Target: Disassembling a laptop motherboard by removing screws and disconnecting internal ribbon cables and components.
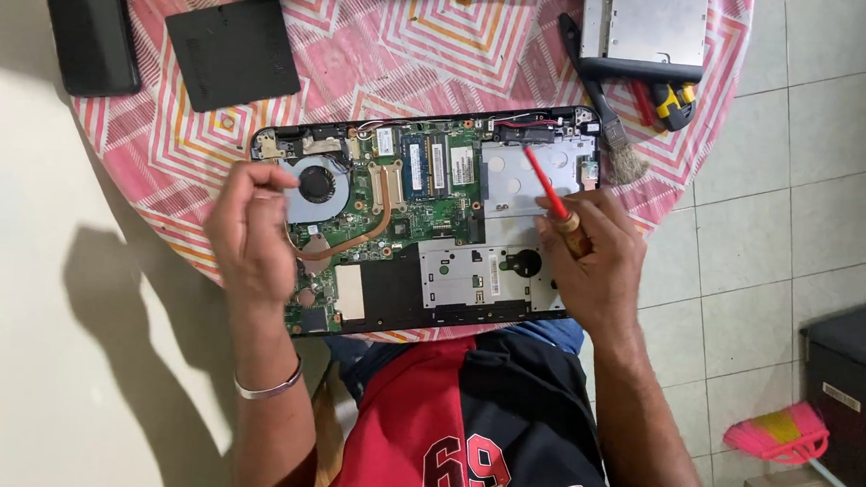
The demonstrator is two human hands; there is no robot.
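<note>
Silver rectangular metal drive (645, 26): top cut off by frame edge. Black slab-shaped battery (88, 17): likewise cropped. Red-shafted screwdriver (548, 192): handle hidden inside right hand (592, 258).

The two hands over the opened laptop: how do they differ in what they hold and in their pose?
The right hand grips a red screwdriver, its tip aimed at the silver drive bay; the left hand holds no tool that I can see. The left hand's fingers curl beside the round fan, while the right hand sits at the laptop's other end. Only the left wrist wears a metal bangle. Both are bare and hover over the laptop.
</note>
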